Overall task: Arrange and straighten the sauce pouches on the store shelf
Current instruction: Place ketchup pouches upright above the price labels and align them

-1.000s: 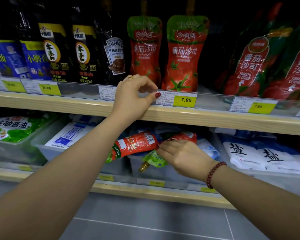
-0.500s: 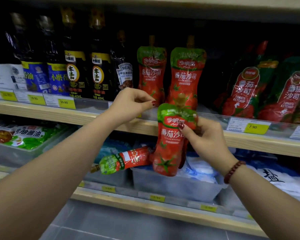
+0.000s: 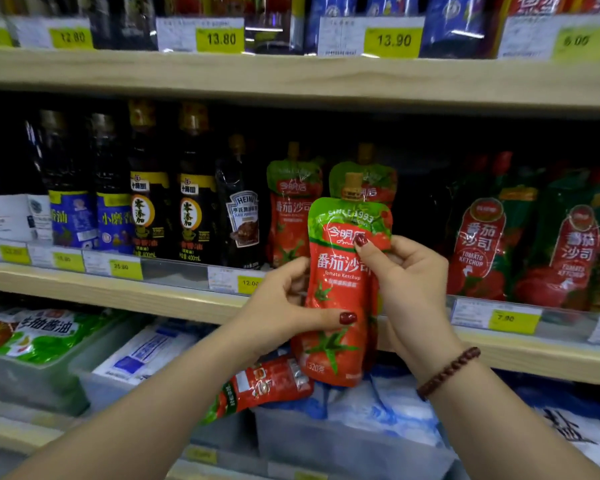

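Observation:
I hold a red and green tomato ketchup pouch (image 3: 343,282) upright in front of the middle shelf (image 3: 174,299). My left hand (image 3: 284,313) grips its lower left side, thumb across the front. My right hand (image 3: 409,289) grips its upper right edge, thumb on the label. Two matching pouches stand on the shelf behind it, one (image 3: 291,206) to the left and one (image 3: 371,178) partly hidden by the held pouch. Another ketchup pouch (image 3: 260,386) lies on its side on the bins below.
Dark sauce bottles (image 3: 149,202) and a Heinz pouch (image 3: 243,216) stand left of the ketchup. Bigger red ketchup bags (image 3: 482,237) lean at the right. Clear bins (image 3: 343,441) with white and blue salt bags fill the lower shelf. Price tags line the shelf edges.
My right hand took the pouch from the lower bins and raised it to the middle shelf. My left hand left the shelf's price strip and gripped the pouch's lower part. The view tilted upward.

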### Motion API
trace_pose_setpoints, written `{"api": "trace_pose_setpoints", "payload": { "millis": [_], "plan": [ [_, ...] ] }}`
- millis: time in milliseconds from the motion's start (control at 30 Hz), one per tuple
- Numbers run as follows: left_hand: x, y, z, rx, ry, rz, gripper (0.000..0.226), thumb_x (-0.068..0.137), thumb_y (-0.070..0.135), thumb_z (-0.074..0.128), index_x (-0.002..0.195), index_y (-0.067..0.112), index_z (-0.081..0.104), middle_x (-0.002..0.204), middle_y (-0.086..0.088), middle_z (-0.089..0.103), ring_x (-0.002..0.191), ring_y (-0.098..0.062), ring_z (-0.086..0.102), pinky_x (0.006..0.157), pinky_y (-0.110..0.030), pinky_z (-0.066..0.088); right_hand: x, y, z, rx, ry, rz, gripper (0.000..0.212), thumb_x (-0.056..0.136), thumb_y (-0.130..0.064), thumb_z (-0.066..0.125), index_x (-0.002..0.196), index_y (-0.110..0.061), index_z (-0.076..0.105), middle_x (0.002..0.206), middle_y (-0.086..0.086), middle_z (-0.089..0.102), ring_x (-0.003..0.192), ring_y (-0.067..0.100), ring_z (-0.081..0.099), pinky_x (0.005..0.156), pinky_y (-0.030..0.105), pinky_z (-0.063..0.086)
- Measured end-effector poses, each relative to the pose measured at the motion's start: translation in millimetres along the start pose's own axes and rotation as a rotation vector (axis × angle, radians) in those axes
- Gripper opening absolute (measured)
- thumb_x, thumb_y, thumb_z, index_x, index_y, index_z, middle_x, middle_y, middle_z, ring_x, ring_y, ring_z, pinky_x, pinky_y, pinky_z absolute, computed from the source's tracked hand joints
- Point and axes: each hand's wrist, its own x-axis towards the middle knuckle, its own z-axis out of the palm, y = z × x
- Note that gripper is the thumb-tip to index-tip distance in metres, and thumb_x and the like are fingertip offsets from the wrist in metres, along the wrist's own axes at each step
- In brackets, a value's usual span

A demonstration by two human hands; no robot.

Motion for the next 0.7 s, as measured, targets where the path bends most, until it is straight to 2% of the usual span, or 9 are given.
{"api": "trace_pose_setpoints", "payload": {
  "millis": [133,233,333,400,500,533,600,700],
  "plan": [
    [2.8,-4.2,0.0,-0.031,0.071,0.009,0.054,0.05,0.018,0.088,0.098,0.03,0.068,0.099,0.002,0.074,0.091,-0.017,0.071,0.072,-0.026,0.057,-2.1,2.1,0.9,-0.011,-0.011,-0.002,0.014,0.081,-0.009,0.067,0.071,-0.018,0.07,0.071,-0.001,0.074,0.069,0.012,0.07,0.053,0.021,0.053],
    [5.6,1.6,-9.9,-0.005,0.059,0.02,0.051,0.053,0.009,0.087,0.098,0.026,0.068,0.096,0.002,0.075,0.088,-0.016,0.071,0.068,-0.022,0.055,-1.8,0.5,-2.2,-0.025,-0.102,0.014,0.006,0.082,-0.02,0.066,0.08,-0.019,0.071,0.081,-0.001,0.074,0.076,0.011,0.07,0.056,0.019,0.053],
    [8.7,11.8,-19.4,0.037,0.062,0.012,0.055,0.049,0.015,0.087,0.1,0.024,0.067,0.095,0.003,0.075,0.087,-0.015,0.071,0.066,-0.019,0.055,0.5,3.8,-11.3,-0.069,-0.151,-0.011,0.026,0.081,-0.039,0.059,0.083,-0.017,0.072,0.086,0.001,0.073,0.082,0.011,0.068,0.063,0.02,0.054],
    [11.8,19.4,-25.7,0.035,0.094,0.009,0.056,0.047,0.02,0.086,0.099,0.023,0.067,0.094,0.002,0.075,0.087,-0.015,0.071,0.066,-0.022,0.056,1.7,10.3,-21.5,-0.316,-0.088,-0.104,0.023,0.083,-0.04,0.058,0.079,-0.021,0.071,0.083,-0.002,0.072,0.084,0.01,0.065,0.069,0.022,0.051],
    [20.3,31.1,-38.2,0.002,0.156,0.021,0.06,0.044,0.022,0.086,0.1,0.022,0.066,0.096,-0.001,0.075,0.09,-0.018,0.071,0.071,-0.031,0.057,2.2,25.2,-37.9,-0.981,-0.057,-0.339,0.019,0.079,-0.04,0.063,0.082,-0.023,0.069,0.082,-0.006,0.065,0.084,0.015,0.059,0.075,0.033,0.045],
    [23.6,34.7,-42.6,-0.007,0.168,0.023,0.061,0.044,0.023,0.086,0.102,0.023,0.066,0.097,-0.001,0.074,0.091,-0.019,0.071,0.072,-0.033,0.057,1.3,30.0,-40.3,-1.107,-0.076,-0.405,0.019,0.077,-0.04,0.066,0.08,-0.021,0.07,0.078,-0.006,0.064,0.08,0.017,0.058,0.073,0.036,0.043],
    [30.4,40.9,-50.5,-0.013,0.178,0.017,0.062,0.046,0.025,0.086,0.104,0.024,0.065,0.099,0.0,0.074,0.091,-0.018,0.071,0.068,-0.031,0.057,-1.8,35.8,-40.9,-1.227,-0.095,-0.475,0.019,0.075,-0.039,0.071,0.077,-0.021,0.068,0.069,-0.007,0.061,0.071,0.018,0.055,0.068,0.035,0.037],
    [39.2,45.4,-59.0,0.005,0.197,0.013,0.063,0.046,0.024,0.085,0.105,0.024,0.064,0.099,0.002,0.074,0.09,-0.016,0.071,0.063,-0.026,0.057,-3.2,40.2,-41.1,-1.276,-0.073,-0.505,0.019,0.076,-0.038,0.071,0.077,-0.02,0.065,0.066,-0.008,0.06,0.066,0.016,0.052,0.067,0.033,0.034]
  ]
}}
